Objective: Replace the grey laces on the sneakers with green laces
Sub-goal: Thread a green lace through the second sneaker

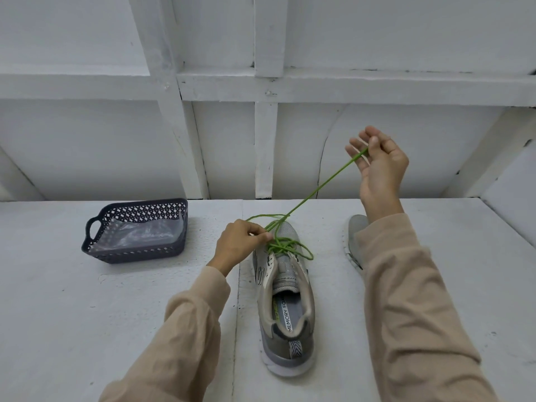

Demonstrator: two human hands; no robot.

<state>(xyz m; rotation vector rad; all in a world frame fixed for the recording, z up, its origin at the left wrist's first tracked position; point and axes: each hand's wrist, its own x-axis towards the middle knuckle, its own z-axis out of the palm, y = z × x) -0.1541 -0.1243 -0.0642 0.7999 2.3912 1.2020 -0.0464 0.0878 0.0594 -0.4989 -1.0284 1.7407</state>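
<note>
On the white table point(116, 314), the left hand point(240, 242) pinches the green lace point(280, 247) at the sneaker point(285, 300), likely anchoring it while the raised right hand point(380, 161), pinching its end, takes up slack

Bright, even, diffuse light floods everything, with only faint soft shade hugging the sneaker point(285, 300) on the white table point(87, 314). Wide-angle distortion bows the wall beams point(377, 85) toward the edges, and detail looks slightly soft throughout.
</note>
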